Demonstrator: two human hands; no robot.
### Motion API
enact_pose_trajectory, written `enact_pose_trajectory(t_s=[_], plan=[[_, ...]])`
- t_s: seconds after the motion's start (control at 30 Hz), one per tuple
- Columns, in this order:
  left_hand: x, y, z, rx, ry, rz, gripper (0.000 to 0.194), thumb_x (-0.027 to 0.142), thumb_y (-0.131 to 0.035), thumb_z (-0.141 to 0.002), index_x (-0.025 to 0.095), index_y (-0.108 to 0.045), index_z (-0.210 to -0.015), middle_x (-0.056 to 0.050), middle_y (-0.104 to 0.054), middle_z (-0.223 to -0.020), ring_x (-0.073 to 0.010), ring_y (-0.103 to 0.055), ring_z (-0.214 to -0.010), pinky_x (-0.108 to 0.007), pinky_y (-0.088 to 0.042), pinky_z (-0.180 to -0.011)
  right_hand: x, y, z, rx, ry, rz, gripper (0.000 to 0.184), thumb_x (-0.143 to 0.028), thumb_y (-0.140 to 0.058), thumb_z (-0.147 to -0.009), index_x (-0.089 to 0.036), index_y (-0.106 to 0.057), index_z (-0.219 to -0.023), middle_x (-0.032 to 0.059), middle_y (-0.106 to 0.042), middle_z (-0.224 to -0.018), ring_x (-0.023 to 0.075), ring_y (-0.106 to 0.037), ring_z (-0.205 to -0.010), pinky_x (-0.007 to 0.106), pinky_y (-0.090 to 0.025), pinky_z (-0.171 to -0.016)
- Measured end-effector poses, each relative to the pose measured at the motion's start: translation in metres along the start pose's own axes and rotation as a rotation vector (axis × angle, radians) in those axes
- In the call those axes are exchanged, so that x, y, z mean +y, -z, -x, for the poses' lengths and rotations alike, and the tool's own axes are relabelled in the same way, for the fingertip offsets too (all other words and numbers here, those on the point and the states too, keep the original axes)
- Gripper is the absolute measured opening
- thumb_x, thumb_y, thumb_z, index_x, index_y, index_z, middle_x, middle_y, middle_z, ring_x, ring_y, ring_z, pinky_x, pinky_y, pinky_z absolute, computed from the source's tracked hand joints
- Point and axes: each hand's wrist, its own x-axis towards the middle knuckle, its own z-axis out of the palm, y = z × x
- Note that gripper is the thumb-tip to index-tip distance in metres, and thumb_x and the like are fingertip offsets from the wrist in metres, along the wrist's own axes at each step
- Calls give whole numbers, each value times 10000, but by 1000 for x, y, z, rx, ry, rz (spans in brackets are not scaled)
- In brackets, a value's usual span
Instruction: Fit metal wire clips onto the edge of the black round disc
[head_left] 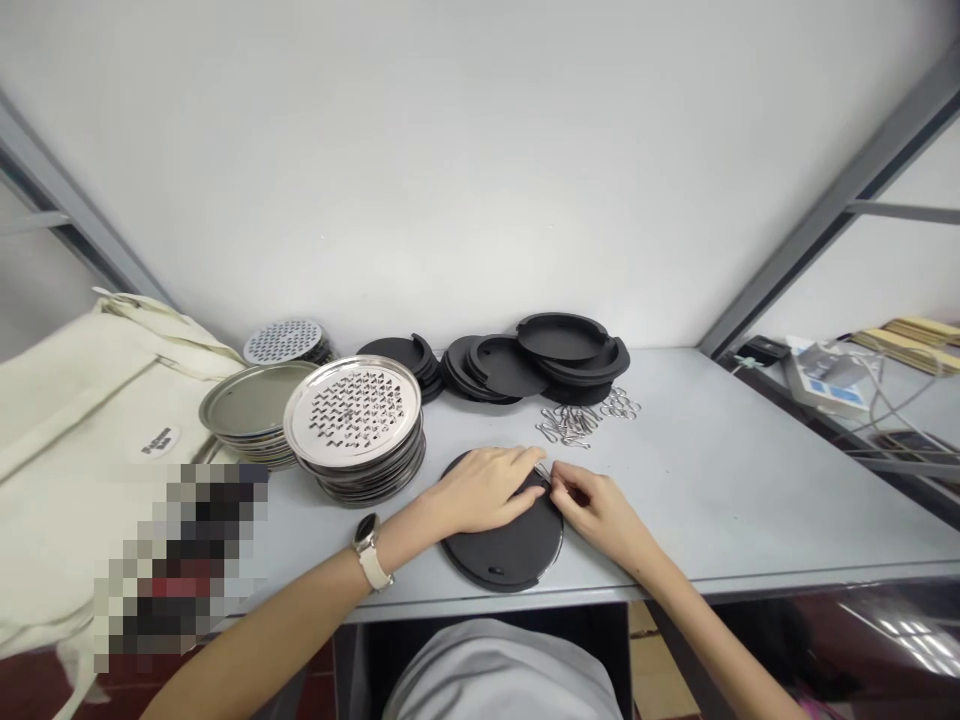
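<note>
A round black disc (510, 545) lies flat near the front edge of the table. My left hand (484, 490) rests on top of its upper part, fingers stretched out, with thumb and index finger apart. At the disc's upper right edge, my right hand (589, 505) is closed in a pinch on a small metal hook (543, 470). Only part of that hook shows between the fingers of both hands. Just beyond the hands lies a loose pile of similar metal hooks (566, 425).
Several black round trays (562, 340) are stacked along the wall. To the left stand a stack of metal grater discs (352, 410), a stack of plain metal discs (259, 400) and a cream canvas bag (97, 400). A white-and-blue box (825, 378) sits beyond the right frame bar.
</note>
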Motion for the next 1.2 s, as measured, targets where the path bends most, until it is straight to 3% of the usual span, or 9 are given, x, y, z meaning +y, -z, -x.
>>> enact_pose_trajectory(t_s=[0.13, 0.43, 0.67, 0.87, 1.2], plan=[[0, -3, -1, -2, -73, -4, 270, 310, -387, -976, 185, -463, -1202, -81, -628, -1082, -229, -619, -983, -346, -464, -862, 0, -1, 2, 10, 23, 5, 238, -241, -406, -879, -205, -324, -658, -61, -328, -589, 104, -333, -564, 222, -276, -547], [-6, -1, -2, 4, -55, 74, 316, 329, -449, -950, 190, -490, -1231, -75, -637, -1109, -226, -628, -960, -329, -477, -809, 0, -2, 2, -5, 22, -3, 307, -336, -382, -936, -210, -327, -662, -66, -318, -565, 104, -318, -535, 230, -266, -526], [-5, 2, -3, 12, -51, 132, 283, 305, -492, -932, 215, -525, -1198, -33, -653, -992, -188, -625, -834, -282, -451, -703, -1, -1, 4, -6, 26, -34, 258, -331, -385, -941, -220, -357, -710, -68, -329, -588, 112, -334, -544, 227, -290, -534], [-3, 5, -3, 7, -39, 149, 230, 300, -499, -930, 210, -534, -1138, -30, -651, -975, -185, -619, -832, -276, -432, -713, -2, -2, 6, -4, 26, -65, 122, -311, -388, -941, -239, -376, -843, -77, -386, -607, 121, -368, -536, 224, -314, -543], [-4, 7, -2, 7, -44, 192, 193, 310, -506, -923, 217, -542, -1088, -3, -615, -870, -160, -600, -778, -242, -413, -654, -5, 1, 6, -11, 15, -23, 177, -323, -376, -950, -238, -382, -795, -81, -347, -557, 119, -328, -507, 227, -295, -526]])
